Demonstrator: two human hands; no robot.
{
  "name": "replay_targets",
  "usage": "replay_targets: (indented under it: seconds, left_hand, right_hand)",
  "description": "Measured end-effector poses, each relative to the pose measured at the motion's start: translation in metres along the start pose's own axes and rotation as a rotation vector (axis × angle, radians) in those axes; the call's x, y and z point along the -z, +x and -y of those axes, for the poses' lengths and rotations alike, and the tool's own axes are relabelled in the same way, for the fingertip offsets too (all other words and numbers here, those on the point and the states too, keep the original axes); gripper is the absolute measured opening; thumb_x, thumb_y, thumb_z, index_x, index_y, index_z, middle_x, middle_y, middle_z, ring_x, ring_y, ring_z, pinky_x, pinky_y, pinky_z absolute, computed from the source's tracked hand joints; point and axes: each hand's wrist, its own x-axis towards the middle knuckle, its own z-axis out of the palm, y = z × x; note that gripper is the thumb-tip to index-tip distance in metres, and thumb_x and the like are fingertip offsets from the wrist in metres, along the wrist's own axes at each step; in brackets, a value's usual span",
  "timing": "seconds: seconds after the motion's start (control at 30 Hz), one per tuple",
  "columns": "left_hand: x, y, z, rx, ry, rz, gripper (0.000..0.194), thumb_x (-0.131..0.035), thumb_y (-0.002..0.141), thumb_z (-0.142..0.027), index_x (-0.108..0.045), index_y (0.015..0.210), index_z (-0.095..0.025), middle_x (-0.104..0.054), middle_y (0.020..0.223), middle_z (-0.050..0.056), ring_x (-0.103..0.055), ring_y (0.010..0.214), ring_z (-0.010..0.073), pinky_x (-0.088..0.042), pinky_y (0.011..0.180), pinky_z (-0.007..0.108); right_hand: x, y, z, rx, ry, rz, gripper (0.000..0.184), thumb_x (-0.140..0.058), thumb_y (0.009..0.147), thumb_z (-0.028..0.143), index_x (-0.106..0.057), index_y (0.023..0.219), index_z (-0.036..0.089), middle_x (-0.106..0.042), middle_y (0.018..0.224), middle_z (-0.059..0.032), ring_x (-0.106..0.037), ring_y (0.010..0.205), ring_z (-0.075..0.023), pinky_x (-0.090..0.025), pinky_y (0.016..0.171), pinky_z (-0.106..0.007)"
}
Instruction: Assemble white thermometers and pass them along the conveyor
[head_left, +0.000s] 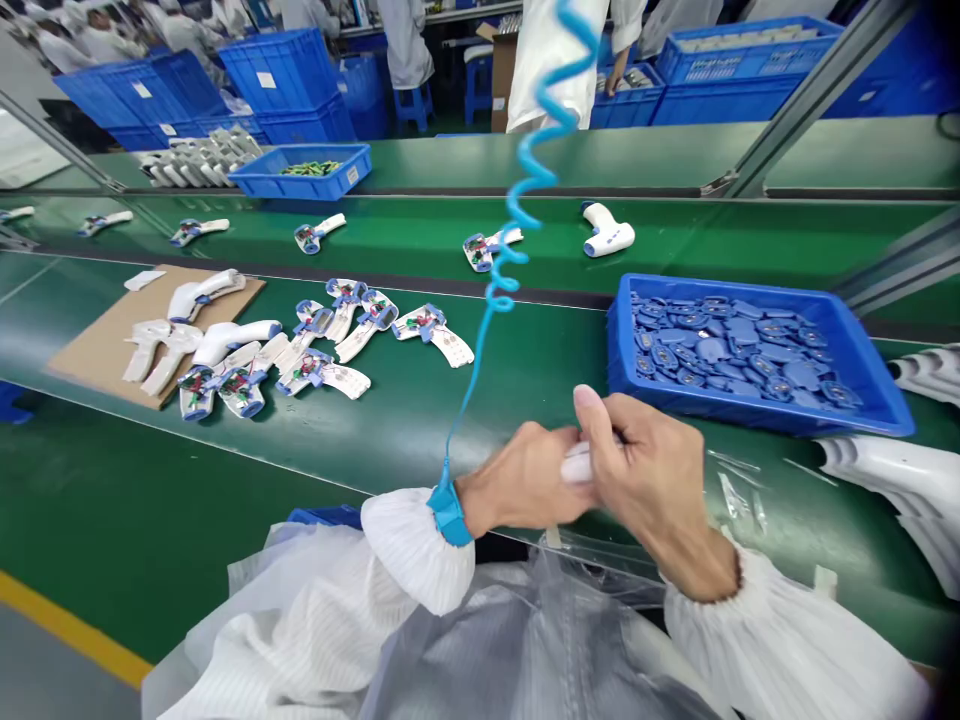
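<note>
My left hand [525,478], with a blue wrist strap [450,512] and coiled cord [517,215], is wrapped round a white thermometer housing [577,464]. Pressed against the same housing is my right hand [646,462], closed, its thumb pointing up. Most of the housing is hidden by my fingers. Just beyond my right hand stands a blue bin [757,408] of small blue plastic parts [739,345]. To the left lie several open thermometer halves [431,328] with circuit boards and wires showing.
White housing shells [217,340] rest partly on a cardboard sheet [94,350] at left. Across the belt [409,235] lie half-built units and a closed thermometer [606,230]. More shells [911,480] are at right. Behind, a tray [300,185] holds green boards; a co-worker [559,60] stands.
</note>
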Motion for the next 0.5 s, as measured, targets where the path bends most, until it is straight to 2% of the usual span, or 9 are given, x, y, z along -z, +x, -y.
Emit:
replay_targets:
  seconds: [0.1, 0.17, 0.23, 0.3, 0.43, 0.5]
  left_hand:
    - [-0.004, 0.002, -0.001, -0.031, 0.141, -0.072, 0.025, -0.069, 0.09, -0.038, -0.069, 0.1, -0.015, -0.073, 0.082, 0.015, -0.072, 0.078, 0.0354, -0.05, 0.075, 0.044]
    - [-0.005, 0.003, -0.001, -0.017, 0.12, -0.11, 0.028, -0.069, 0.091, -0.042, -0.069, 0.099, -0.015, -0.072, 0.083, 0.015, -0.072, 0.079, 0.036, -0.05, 0.076, 0.045]
    - [-0.005, 0.003, 0.001, 0.015, -0.016, -0.086, 0.031, -0.069, 0.092, -0.047, -0.066, 0.102, -0.017, -0.073, 0.087, 0.012, -0.071, 0.078, 0.0327, -0.048, 0.071, 0.04]
    - [-0.01, 0.003, 0.004, 0.035, -0.121, -0.063, 0.033, -0.07, 0.091, -0.049, -0.063, 0.105, -0.019, -0.072, 0.086, 0.009, -0.07, 0.075, 0.0291, -0.045, 0.066, 0.035]
    - [-0.025, 0.003, 0.006, 0.001, -0.044, -0.191, 0.032, -0.073, 0.088, -0.042, -0.062, 0.105, -0.017, -0.07, 0.084, 0.011, -0.069, 0.073, 0.0286, -0.046, 0.069, 0.036]
    - [-0.022, -0.001, 0.008, 0.029, -0.028, -0.183, 0.029, -0.071, 0.089, -0.042, -0.062, 0.104, -0.018, -0.071, 0.086, 0.011, -0.069, 0.073, 0.0276, -0.045, 0.068, 0.035]
  right_hand:
    - [-0.004, 0.003, -0.003, 0.098, -0.053, -0.069, 0.062, -0.047, 0.102, 0.05, -0.039, 0.047, 0.023, -0.044, 0.044, 0.0001, -0.035, 0.042, -0.0103, -0.023, 0.051, -0.033]
    - [-0.002, 0.005, -0.005, 0.048, 0.0, -0.126, 0.061, -0.049, 0.102, 0.046, -0.046, 0.046, 0.022, -0.047, 0.043, -0.0002, -0.04, 0.042, -0.0108, -0.027, 0.051, -0.032]
    - [0.0, 0.005, -0.007, -0.086, 0.068, -0.179, 0.061, -0.049, 0.103, 0.048, -0.055, 0.049, 0.022, -0.052, 0.044, -0.0008, -0.047, 0.044, -0.0123, -0.032, 0.053, -0.032]
    - [0.0, 0.004, -0.008, -0.169, 0.109, -0.17, 0.061, -0.049, 0.103, 0.052, -0.059, 0.052, 0.021, -0.055, 0.047, -0.001, -0.05, 0.046, -0.0136, -0.036, 0.055, -0.032]
    - [-0.01, 0.003, -0.004, -0.144, 0.093, -0.117, 0.062, -0.046, 0.103, 0.052, -0.056, 0.05, 0.023, -0.056, 0.049, -0.0021, -0.052, 0.048, -0.0151, -0.037, 0.057, -0.033]
    - [-0.011, 0.007, -0.004, -0.121, 0.074, -0.036, 0.063, -0.044, 0.103, 0.052, -0.055, 0.048, 0.023, -0.055, 0.047, -0.0023, -0.05, 0.046, -0.0147, -0.034, 0.055, -0.033]
